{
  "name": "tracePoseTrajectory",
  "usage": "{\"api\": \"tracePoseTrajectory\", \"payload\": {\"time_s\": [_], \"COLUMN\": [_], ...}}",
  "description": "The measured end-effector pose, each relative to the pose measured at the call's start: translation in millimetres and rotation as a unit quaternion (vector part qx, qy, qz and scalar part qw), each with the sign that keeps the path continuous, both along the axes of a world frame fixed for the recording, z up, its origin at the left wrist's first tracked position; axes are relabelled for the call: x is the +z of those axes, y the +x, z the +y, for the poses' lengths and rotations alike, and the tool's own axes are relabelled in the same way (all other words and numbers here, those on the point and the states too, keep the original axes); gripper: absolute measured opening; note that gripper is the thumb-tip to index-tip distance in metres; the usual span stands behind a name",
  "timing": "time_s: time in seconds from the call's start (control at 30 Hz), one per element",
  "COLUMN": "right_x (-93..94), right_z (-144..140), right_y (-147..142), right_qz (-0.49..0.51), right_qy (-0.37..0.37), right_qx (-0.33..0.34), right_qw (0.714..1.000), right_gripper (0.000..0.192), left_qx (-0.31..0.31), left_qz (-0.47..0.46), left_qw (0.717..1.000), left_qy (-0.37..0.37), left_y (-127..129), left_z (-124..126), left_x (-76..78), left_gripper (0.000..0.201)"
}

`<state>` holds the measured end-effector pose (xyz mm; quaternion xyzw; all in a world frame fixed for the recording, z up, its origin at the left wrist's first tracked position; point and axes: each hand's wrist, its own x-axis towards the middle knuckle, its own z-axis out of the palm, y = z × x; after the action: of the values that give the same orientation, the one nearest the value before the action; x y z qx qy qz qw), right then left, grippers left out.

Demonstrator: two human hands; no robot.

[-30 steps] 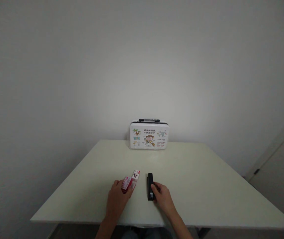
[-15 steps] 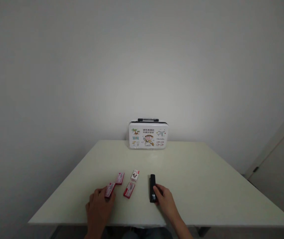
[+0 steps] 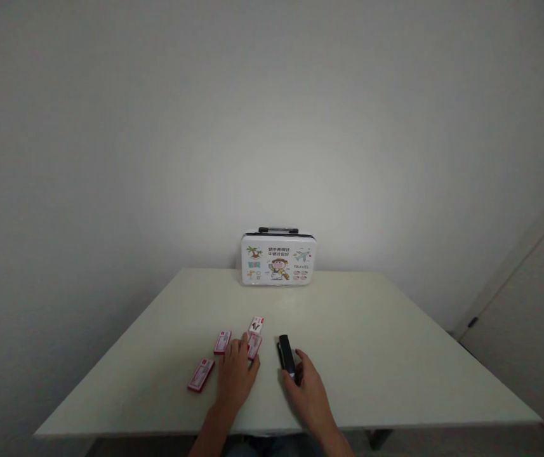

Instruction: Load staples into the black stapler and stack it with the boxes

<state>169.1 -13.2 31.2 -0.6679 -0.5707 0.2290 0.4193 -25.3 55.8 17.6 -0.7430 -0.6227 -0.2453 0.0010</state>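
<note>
**Tight Spacing Is Inviting Stray Nudges**

The left hand [image 3: 236, 373] is resting low among small boxes, so a sideways swing could be knocking the nearest pink-and-white box [image 3: 200, 375], which is lying near its outer side. The right hand [image 3: 306, 388] is curving around the near end of the black stapler [image 3: 286, 354]; an uneven push there could be swivelling it on the tabletop [image 3: 371, 355]. Farther out, a forward slip of the left hand could be shoving the box by its thumb [image 3: 255, 346] into the white box [image 3: 256, 325], since the two are lying almost end to end.

The right thumb and index finger are standing partly apart, with the stapler's near end lying between them; how firmly they are holding it, I cannot tell. The left fingers are half spread, thumb and index finger flanking that pink-and-white box; whether they are gripping it is unclear. Another such box [image 3: 223, 342] is lying just left of those fingertips, and the white one just beyond. The illustrated case [image 3: 278, 261] is standing well past both hands, before the wall [image 3: 281, 127].
</note>
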Motion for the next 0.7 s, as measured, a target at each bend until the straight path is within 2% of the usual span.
{"api": "tracePoseTrajectory", "payload": {"time_s": [0.1,0.2,0.3,0.4,0.47,0.57,0.63,0.7], "right_x": [1.1,1.7,2.8,6.8,11.3,18.7,22.9,25.4], "right_z": [-3.7,0.3,12.4,25.6,32.1,39.5,44.8,50.0], "right_y": [16.1,26.2,15.5,-11.0,-28.6,-44.2,-45.0,-37.9], "right_qz": [-0.066,-0.116,-0.122,-0.120,-0.111,-0.091,-0.045,0.051], "right_qy": [0.011,0.049,0.061,0.064,0.070,0.071,0.072,0.074], "right_qx": [0.012,0.022,0.053,0.091,0.100,0.077,0.055,0.036], "right_qw": [0.998,0.992,0.989,0.987,0.986,0.990,0.995,0.995], "right_gripper": [0.045,0.043,0.050,0.047,0.039,0.024,0.025,0.032], "left_qx": [-0.009,-0.052,-0.130,-0.193,-0.204,-0.209,-0.211,-0.208], "left_qz": [-0.018,-0.042,-0.059,-0.066,-0.069,-0.071,-0.068,-0.064], "left_qw": [1.000,0.998,0.990,0.979,0.976,0.975,0.975,0.976], "left_qy": [-0.014,-0.020,-0.022,-0.029,-0.031,-0.029,-0.025,-0.023], "left_y": [2.0,4.4,8.0,9.4,7.8,2.8,-0.3,-2.0], "left_z": [-3.5,-27.5,-51.4,-59.3,-57.0,-52.3,-51.6,-52.4], "left_x": [0.5,1.2,2.0,-0.5,-3.6,-6.0,-5.0,-3.1], "left_gripper": [0.041,0.042,0.047,0.053,0.056,0.052,0.046,0.045]}}
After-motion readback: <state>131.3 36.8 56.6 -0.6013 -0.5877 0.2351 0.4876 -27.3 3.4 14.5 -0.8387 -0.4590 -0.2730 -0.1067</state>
